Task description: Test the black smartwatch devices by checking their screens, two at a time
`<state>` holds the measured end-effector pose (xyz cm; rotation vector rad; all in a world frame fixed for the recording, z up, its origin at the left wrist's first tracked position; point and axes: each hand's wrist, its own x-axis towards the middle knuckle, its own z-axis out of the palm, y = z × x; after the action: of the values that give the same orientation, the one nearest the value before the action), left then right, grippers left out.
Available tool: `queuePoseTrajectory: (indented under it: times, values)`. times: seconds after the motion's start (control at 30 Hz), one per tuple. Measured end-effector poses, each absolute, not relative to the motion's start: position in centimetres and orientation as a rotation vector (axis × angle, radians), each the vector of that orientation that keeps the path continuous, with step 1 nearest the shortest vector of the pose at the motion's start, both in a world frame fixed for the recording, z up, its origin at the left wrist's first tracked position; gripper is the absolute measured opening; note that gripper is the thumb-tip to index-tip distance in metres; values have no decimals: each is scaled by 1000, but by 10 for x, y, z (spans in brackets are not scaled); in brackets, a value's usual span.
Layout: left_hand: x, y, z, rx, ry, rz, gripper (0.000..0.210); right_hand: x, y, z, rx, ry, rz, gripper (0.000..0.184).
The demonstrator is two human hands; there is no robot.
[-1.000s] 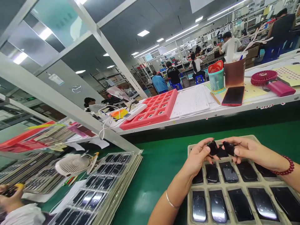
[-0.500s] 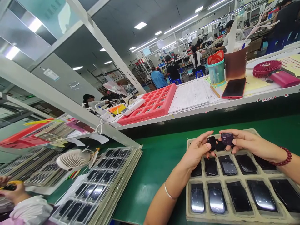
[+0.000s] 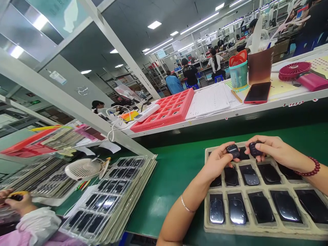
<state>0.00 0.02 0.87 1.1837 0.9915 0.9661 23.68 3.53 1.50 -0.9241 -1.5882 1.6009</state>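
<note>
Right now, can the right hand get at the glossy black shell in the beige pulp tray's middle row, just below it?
Probably yes: the right hand hovers over the beige pulp tray, and that glossy black shell lies uncovered, though the fingers already grip a small dark part.

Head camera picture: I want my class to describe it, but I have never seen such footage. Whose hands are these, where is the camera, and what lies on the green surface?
The camera sits on a person's head, looking forward and down at their own two bare hands. The left hand pinches a small glossy black part; the right hand grips a similar small dark part. Both are over a beige moulded pulp tray whose pockets hold shiny black oval pieces. The tray rests on a green work surface. To the left lies a stack of clear plastic trays. Other people work nearby.
</note>
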Motion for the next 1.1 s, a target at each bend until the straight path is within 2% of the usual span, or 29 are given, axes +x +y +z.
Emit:
queuePoseTrajectory:
  times: [0.37, 0.57, 0.83, 1.1]
  values:
    - [1, -1, 17, 1240, 1090, 1009, 40, 235, 34, 8, -893, -1715, 1599, 35]
    - [3, -4, 18, 1246, 1062, 998, 46, 234, 32, 12, -854, -1730, 1566, 33]
    - [2, -1, 11, 1251, 1080, 1008, 32, 233, 30, 16, -847, -1788, 1538, 37]
    - [4, 0, 12, 1257, 1064, 1024, 30, 233, 31, 14, -847, -1814, 1524, 39]
